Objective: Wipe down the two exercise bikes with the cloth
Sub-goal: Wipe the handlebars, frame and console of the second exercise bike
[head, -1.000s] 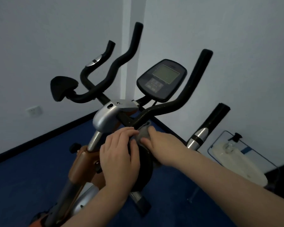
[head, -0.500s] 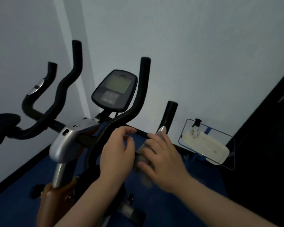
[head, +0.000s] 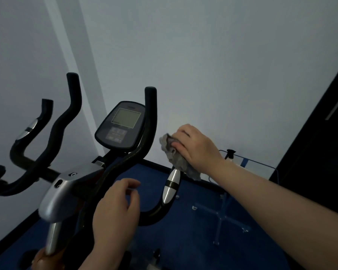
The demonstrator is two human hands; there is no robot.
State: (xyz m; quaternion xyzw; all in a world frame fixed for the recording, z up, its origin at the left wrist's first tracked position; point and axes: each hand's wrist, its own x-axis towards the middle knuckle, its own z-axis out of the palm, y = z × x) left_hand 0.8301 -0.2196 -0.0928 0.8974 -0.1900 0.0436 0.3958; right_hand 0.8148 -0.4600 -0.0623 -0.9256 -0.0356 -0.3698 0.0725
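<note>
**A:** status on hands?

**B:** right hand is fisted round the grey cloth; cloth is bunched over the upper end of the right outer handlebar grip, fingers curled on top, thumb side facing the console; loose cloth hangs down below the palm, just above the silver sensor band on that grip

**A:** left?

**B:** left hand sits low centre; fingers loosely bent, holding nothing; it is in front of the curved black bar running from the stem to the right grip; whether it touches the bar, can't tell; slight blur on the fingertips

**A:** bike layout?

**B:** one exercise bike in view; silver stem cap lower left, orange-brown frame part at bottom edge; console with grey screen and button pad stands between the two tall inner bars; left outer grip has its own silver band; a black pad shows at far left edge

**A:** surroundings?

**B:** pale walls meeting at a corner behind the console; blue floor with dark skirting; a clear-topped stand with blue frame behind the right forearm, a black pump-type top showing on it; dark panel on far right edge

**A:** second bike?

**B:** can't identify one from this view
</note>
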